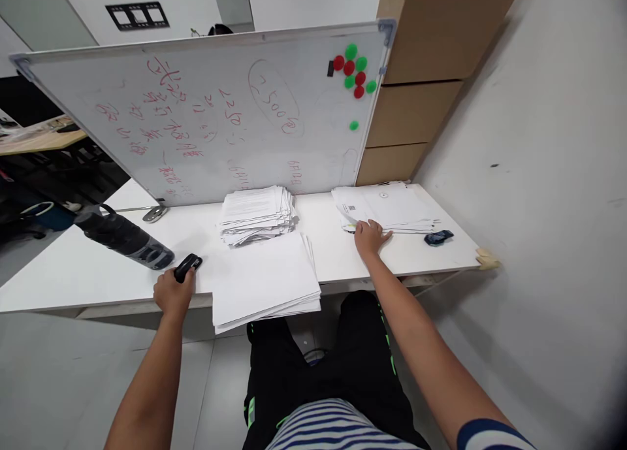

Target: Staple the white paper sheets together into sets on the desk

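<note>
At the table's front edge, my left hand [173,293] is wrapped round the rear of a black stapler [188,267], which rests on the white tabletop. Over on the right, my right hand [369,238] grips the near left corner of a stack of papers [386,206], where the corner of a sheet bends up at my fingers. Between my hands lies a pile of white sheets [266,277], jutting over the front edge. Behind it stands a thicker, uneven stack of printed papers [257,213].
A dark bottle [128,239] stands left of the stapler, near a small metal object [155,213]. A whiteboard [206,117] with red writing and magnets rises behind the table. Cardboard boxes [416,110] are stacked at back right. A dark crumpled item [438,238] lies near the wall.
</note>
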{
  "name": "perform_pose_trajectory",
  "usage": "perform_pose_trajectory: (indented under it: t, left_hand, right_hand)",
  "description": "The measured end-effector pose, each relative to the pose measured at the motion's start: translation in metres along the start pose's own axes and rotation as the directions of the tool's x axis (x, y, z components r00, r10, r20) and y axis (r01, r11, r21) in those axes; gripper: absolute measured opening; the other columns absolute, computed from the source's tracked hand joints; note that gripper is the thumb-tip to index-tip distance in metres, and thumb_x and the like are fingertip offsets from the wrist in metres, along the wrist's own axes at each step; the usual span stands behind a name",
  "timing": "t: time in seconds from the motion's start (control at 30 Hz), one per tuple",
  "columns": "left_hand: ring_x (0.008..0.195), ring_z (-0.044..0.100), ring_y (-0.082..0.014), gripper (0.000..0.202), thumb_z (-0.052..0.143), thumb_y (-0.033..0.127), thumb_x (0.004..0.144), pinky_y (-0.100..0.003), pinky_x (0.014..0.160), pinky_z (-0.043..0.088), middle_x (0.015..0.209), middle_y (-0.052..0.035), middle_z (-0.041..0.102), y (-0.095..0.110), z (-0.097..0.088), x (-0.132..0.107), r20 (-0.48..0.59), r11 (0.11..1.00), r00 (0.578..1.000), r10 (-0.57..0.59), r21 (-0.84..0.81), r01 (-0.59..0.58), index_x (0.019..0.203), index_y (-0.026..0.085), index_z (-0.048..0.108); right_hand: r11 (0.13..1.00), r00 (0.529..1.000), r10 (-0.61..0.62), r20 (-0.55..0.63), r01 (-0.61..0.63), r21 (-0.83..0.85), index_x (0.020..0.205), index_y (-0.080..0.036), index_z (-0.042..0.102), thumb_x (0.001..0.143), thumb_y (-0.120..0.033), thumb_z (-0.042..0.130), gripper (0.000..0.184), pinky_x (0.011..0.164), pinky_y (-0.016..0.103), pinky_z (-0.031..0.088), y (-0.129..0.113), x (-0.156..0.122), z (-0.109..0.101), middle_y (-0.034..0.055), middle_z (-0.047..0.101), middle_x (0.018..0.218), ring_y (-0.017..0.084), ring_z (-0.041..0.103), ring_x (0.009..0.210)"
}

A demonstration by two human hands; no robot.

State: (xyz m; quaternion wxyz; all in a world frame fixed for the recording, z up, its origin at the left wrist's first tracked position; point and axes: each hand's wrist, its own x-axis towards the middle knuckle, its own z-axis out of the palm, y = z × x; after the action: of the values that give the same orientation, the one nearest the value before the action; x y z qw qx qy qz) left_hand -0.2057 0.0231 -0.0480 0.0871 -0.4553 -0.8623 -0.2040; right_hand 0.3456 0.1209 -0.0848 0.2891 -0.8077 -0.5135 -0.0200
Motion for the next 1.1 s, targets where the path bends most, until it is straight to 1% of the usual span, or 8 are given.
perform_pose_trajectory:
  t: [0.2,0.3,0.43,0.53,0.63,0.77,0.9,1.1]
  left_hand:
    - [0.106,0.059,-0.0344,0.056,0.053,0.059,0.087,-0.049,0.089,0.047,0.110,-0.0183,0.063,0.003,-0.002,-0.002,0.004,1.000,1.000,-0.007,-0.008,0.007,0.121,0.015,0.061]
    - [0.106,0.059,-0.0342,0.056,0.052,0.059,0.087,-0.048,0.089,0.047,0.111,-0.0177,0.063,0.003,-0.001,-0.003,-0.006,1.000,1.000,-0.006,-0.003,0.006,0.121,0.015,0.061]
    - [0.107,0.060,-0.0346,0.055,0.053,0.058,0.086,-0.048,0.090,0.047,0.112,-0.0178,0.064,0.001,0.000,-0.002,-0.016,1.000,1.000,-0.001,0.006,0.001,0.120,0.015,0.061]
    - [0.108,0.060,-0.0357,0.057,0.052,0.058,0.087,-0.048,0.091,0.047,0.114,-0.0193,0.065,0.000,0.001,-0.001,0.002,1.000,1.000,0.000,0.012,0.000,0.122,0.013,0.061]
    - [0.109,0.060,-0.0363,0.059,0.051,0.058,0.088,-0.048,0.091,0.048,0.115,-0.0200,0.064,0.000,0.001,-0.001,-0.001,1.000,1.000,0.000,0.014,0.000,0.124,0.012,0.061]
    - [0.110,0.059,-0.0360,0.060,0.052,0.057,0.088,-0.048,0.092,0.047,0.117,-0.0198,0.064,0.000,0.000,-0.001,0.010,1.000,1.000,-0.003,0.022,0.003,0.125,0.011,0.060]
    - [0.110,0.059,-0.0355,0.058,0.052,0.056,0.089,-0.050,0.093,0.047,0.116,-0.0205,0.064,0.001,0.000,-0.001,0.016,1.000,1.000,-0.004,0.012,0.004,0.124,0.012,0.060]
    - [0.108,0.059,-0.0346,0.058,0.053,0.057,0.087,-0.048,0.092,0.047,0.115,-0.0191,0.065,0.000,0.002,-0.001,0.000,1.000,1.000,-0.001,0.014,0.001,0.123,0.013,0.061]
  right_hand:
    - [0.990,0.996,0.090,0.021,-0.092,0.107,0.103,-0.020,0.072,0.098,-0.030,0.036,0.037,0.109,0.072,0.012,0.006,0.012,0.002,0.0135,0.061,0.132,0.031,0.044,0.127]
    - [0.987,0.995,0.095,0.015,-0.096,0.131,0.100,-0.019,0.072,0.097,-0.031,0.036,0.038,0.110,0.071,0.012,0.007,0.018,0.004,0.0144,0.064,0.127,0.031,0.045,0.124]
    - [0.996,0.999,0.019,-0.041,-0.015,0.091,0.097,-0.019,0.071,0.096,-0.028,0.034,0.039,0.112,0.069,0.007,0.006,0.022,0.008,0.0141,0.065,0.127,0.031,0.041,0.132]
    - [0.993,0.994,-0.102,-0.032,0.103,0.062,0.095,-0.016,0.071,0.094,-0.029,0.037,0.037,0.116,0.060,0.012,0.004,0.022,0.011,0.0162,0.060,0.134,0.031,0.033,0.141]
    - [0.992,0.994,-0.111,0.008,0.111,0.058,0.111,-0.011,0.067,0.090,-0.035,0.045,0.039,0.116,0.054,0.019,0.004,0.023,0.013,0.0201,0.052,0.144,0.033,0.027,0.145]
    - [0.999,0.993,-0.034,0.110,0.033,0.016,0.139,-0.011,0.051,0.089,-0.044,0.048,0.060,0.117,0.056,0.016,0.005,0.026,0.014,0.0205,0.041,0.153,0.034,0.026,0.145]
    - [0.999,0.985,-0.028,0.168,0.033,-0.030,0.141,-0.017,0.054,0.092,-0.044,0.046,0.056,0.117,0.055,0.014,0.007,0.027,0.015,0.0183,0.036,0.158,0.033,0.024,0.147]
    - [0.998,0.988,-0.024,0.155,0.033,-0.053,0.140,-0.020,0.056,0.096,-0.032,0.039,0.048,0.115,0.057,0.017,0.006,0.027,0.015,0.0158,0.040,0.156,0.032,0.028,0.146]
